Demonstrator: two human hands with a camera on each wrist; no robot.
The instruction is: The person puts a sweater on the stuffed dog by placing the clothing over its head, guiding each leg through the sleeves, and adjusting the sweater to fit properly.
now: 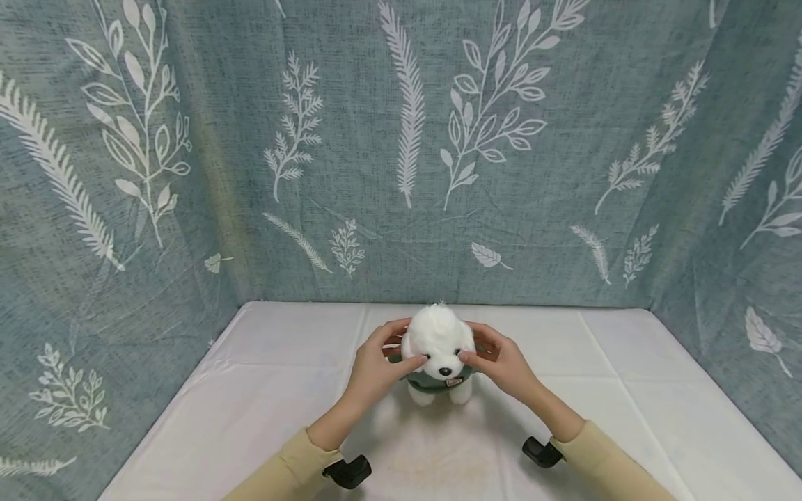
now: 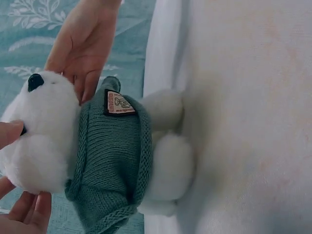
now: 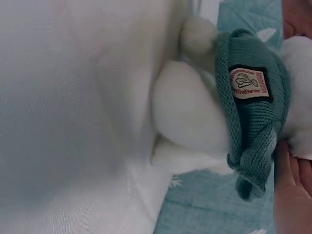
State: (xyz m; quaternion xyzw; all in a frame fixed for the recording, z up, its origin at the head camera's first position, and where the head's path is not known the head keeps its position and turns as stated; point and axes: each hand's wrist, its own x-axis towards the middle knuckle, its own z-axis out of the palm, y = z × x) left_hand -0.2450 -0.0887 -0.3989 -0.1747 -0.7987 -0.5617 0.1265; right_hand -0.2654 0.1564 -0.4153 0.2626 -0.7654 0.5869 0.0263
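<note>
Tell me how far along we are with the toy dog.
Already done, it seems: the toy dog wears its green sweater, and its feet are on the white cloth. In hand: the left hand and right hand hold its head from both sides. Left: letting go, probably, as both hands are on it; anything beyond that I cannot tell.

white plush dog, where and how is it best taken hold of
Likely by its round head, one hand from each side, as the left hand and right hand hold it: the plush dog stands upright facing the person, a cheek toward each hand.
</note>
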